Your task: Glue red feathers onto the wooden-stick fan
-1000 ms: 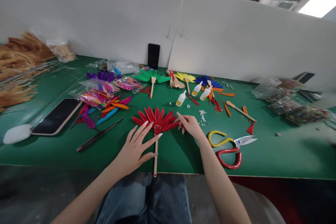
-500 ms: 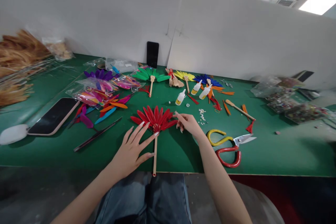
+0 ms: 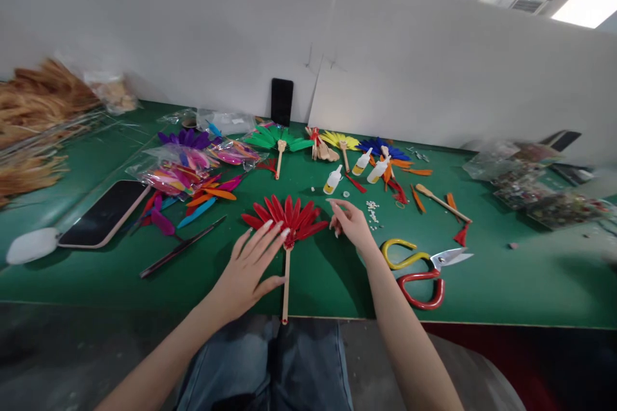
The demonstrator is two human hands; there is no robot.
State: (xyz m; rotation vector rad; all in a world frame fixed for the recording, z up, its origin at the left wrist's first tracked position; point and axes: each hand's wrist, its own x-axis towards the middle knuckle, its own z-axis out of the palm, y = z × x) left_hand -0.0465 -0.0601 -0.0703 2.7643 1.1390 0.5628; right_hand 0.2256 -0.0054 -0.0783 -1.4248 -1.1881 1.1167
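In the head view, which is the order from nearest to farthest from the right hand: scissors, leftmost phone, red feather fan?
1. Red feather fan, just left of the right hand.
2. Scissors, to its right.
3. Leftmost phone, far left.

Red feather fan [image 3: 297,219], lying just below the centre of the frame, slim feathers spread in an arc toward the top, lower left ones partly covered, pale stick handle [image 3: 286,282] pointing down the frame, red spot at its end
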